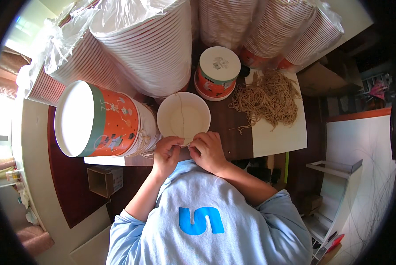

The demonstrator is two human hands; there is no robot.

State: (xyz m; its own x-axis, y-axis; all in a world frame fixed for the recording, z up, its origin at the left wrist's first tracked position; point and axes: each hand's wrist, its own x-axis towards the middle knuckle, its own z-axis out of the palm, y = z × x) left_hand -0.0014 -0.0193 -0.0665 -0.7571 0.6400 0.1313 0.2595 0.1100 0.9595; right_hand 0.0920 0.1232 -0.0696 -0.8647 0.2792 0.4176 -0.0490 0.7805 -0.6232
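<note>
Both hands pinch a twine strand at the white tub's near rim

Your left hand [165, 157] and your right hand [209, 152] meet at the near rim of an open white tub [196, 112]. The fingers [201, 142] of each hand are closed in a pinch on a thin twine strand [183, 115], with the fingertips of the two hands nearly together. From there the strand runs away from you, in line with the tub's mouth, to the far rim; you cannot tell from this angle whether it hangs free or lies against the inside.

The tub sits at the front of the dark brown surface [240, 142], right in front of your chest. Just to its left is a nested stack of tubs [117, 121], the end one orange and green, with loose strands of twine [141, 143] by its white rims. Beyond the open tub, a little to the right, a shorter orange-and-green tub [215, 86] has its pale base facing up. Farther right, you have a tangled heap of twine [268, 99], mostly on a white sheet [282, 140]. Tall stacks of white-rimmed tubs [147, 48], wrapped in clear plastic, line the far side. Below the left side of the surface is an open cardboard box [104, 182].
</note>
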